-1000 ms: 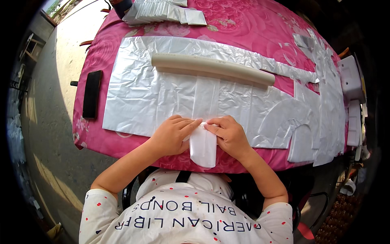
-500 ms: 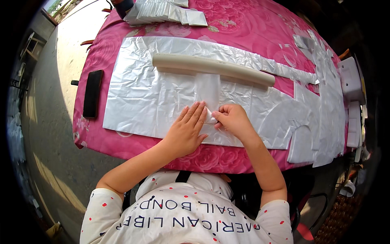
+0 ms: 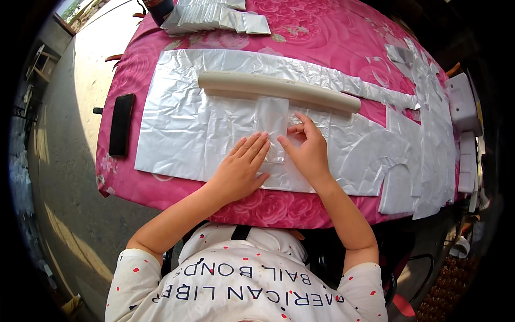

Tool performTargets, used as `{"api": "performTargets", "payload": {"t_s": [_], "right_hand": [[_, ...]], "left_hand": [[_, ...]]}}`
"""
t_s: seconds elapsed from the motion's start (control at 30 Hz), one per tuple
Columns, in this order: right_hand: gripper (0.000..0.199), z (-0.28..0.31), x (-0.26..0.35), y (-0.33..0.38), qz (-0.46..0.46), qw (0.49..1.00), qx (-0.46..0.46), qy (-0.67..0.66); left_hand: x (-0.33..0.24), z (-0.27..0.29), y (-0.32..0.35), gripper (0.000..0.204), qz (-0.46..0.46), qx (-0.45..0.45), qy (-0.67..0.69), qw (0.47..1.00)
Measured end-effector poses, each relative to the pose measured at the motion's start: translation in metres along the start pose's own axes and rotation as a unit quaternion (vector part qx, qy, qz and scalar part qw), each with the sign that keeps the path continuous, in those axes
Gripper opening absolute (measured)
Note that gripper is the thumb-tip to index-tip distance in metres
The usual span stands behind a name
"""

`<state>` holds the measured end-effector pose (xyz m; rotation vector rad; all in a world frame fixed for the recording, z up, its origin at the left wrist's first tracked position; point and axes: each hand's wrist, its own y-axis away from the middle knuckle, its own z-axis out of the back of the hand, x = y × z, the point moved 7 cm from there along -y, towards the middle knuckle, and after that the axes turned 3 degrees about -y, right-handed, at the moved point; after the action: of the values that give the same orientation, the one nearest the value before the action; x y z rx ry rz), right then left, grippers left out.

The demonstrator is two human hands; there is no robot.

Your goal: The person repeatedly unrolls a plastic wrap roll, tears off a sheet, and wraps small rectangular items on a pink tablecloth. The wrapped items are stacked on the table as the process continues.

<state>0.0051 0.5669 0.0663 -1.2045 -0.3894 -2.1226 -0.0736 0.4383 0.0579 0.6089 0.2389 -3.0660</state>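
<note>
A narrow, translucent white plastic piece (image 3: 274, 115) lies on the large sheet of crinkled white plastic (image 3: 177, 118), its far end close to a pale tube (image 3: 279, 88). My left hand (image 3: 241, 163) rests flat with its fingers stretched, the fingertips on the left side of the narrow piece. At that piece's right edge hovers or rests my right hand (image 3: 308, 147), fingers apart, with nothing visible in it. Whether its thumb touches the plastic I cannot tell. The tube lies crosswise on the sheet, beyond both hands.
A pink flowered cloth (image 3: 311, 21) covers the table. A black phone (image 3: 122, 124) lies at the left edge. Stacked folded plastic packets (image 3: 214, 16) and a dark cup (image 3: 159, 11) are at the far left. Loose plastic cutouts (image 3: 429, 145) spread over the right side, near white containers (image 3: 464, 107).
My right hand has let go of the folded lower corner of the narrow piece and moved up, its fingers spreading. That corner now lies flatter. My left hand has shifted slightly left.
</note>
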Motion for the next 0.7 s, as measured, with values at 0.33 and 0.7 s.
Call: {"api": "performTargets", "payload": {"t_s": [0.33,0.7], "right_hand": [[0.062,0.01,0.047,0.061,0.311,0.95,0.002,0.002],[0.03,-0.016,0.048,0.073,0.415,0.885,0.03,0.21]], "left_hand": [[0.022,0.034,0.031,0.047,0.084,-0.24,0.111,0.961],[-0.01,0.029,0.032,0.015,-0.147,-0.182,0.015,0.972]]}}
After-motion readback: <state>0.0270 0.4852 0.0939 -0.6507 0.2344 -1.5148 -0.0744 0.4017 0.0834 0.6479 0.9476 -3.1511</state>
